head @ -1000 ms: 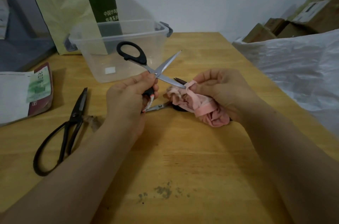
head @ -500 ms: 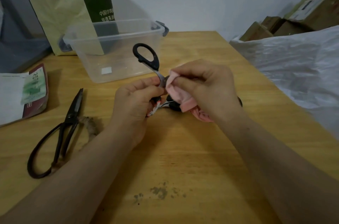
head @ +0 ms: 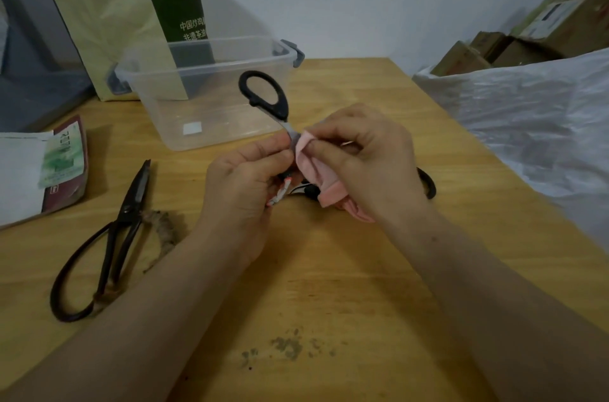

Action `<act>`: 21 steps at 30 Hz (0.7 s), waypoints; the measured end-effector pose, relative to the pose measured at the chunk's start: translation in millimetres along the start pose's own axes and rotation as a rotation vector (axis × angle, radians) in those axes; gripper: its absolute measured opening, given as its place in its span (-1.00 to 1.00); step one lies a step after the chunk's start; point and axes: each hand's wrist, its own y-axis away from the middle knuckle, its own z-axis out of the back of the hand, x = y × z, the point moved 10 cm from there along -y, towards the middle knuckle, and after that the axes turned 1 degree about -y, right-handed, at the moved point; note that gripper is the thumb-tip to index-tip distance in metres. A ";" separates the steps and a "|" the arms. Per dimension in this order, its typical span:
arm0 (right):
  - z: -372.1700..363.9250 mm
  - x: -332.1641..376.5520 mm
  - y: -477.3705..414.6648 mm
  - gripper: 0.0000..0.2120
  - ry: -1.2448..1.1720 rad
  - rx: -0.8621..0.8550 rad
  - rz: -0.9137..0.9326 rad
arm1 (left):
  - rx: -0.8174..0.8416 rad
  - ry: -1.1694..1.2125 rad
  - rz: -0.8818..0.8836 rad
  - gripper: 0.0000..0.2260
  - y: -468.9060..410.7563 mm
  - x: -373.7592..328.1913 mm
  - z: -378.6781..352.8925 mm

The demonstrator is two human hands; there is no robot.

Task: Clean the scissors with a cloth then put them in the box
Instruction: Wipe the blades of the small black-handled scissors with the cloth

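Scissors [head: 263,95]: blk-handled pair, held above wooden table [head: 329,286] centre, just on the near side of clear plastic box [head: 171,111]. One handle loop sticks up toward the far side and overlaps box wall in my view. L hand [head: 244,181] curled, pinching them near pivot. R hand [head: 365,154] pinching pink cloth [head: 316,167] folded over blade, right at L fingertips. Blades hidden, I can't tell spread or closed. Rest of cloth hangs under R hand. Old iron shears [head: 138,190] lie flat on table to the left, closed, tips pointing far. Another blk loop [head: 428,186] shows right of R wrist. White plastic bag [head: 527,111] at right; yellow-green paper bag [head: 108,16] behind box.
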 end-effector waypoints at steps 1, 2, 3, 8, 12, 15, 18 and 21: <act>-5.4 -0.8 1.1 -0.87 0.005 0.022 0.001 | 0.037 -0.028 0.003 -0.81 2.5 1.3 -5.2; -8.2 -4.1 1.2 -0.88 -0.005 0.032 -0.013 | 0.069 -0.051 0.011 -0.79 4.7 3.7 -10.2; -8.6 -8.3 0.5 -0.88 -0.020 0.031 -0.032 | 0.087 -0.067 0.023 -0.77 6.3 6.6 -13.4; -2.6 -17.7 -1.7 -0.82 -0.046 -0.003 -0.085 | 0.074 -0.064 0.085 -0.76 8.5 15.0 -15.1; -1.4 -26.2 -3.2 -0.79 0.014 -0.018 -0.152 | 0.048 -0.043 0.089 -0.77 8.7 15.9 -14.6; 3.2 -31.4 -3.7 -0.81 0.029 -0.045 -0.186 | 0.026 -0.027 0.058 -0.81 8.3 10.6 -12.6; 9.1 -38.2 -2.6 -0.78 -0.075 -0.068 -0.271 | -0.071 -0.241 -0.205 -0.80 5.2 -19.6 5.0; 12.9 -50.8 -0.4 -0.80 -0.213 -0.056 -0.424 | -0.213 -0.566 -0.617 -0.74 13.4 -60.7 16.1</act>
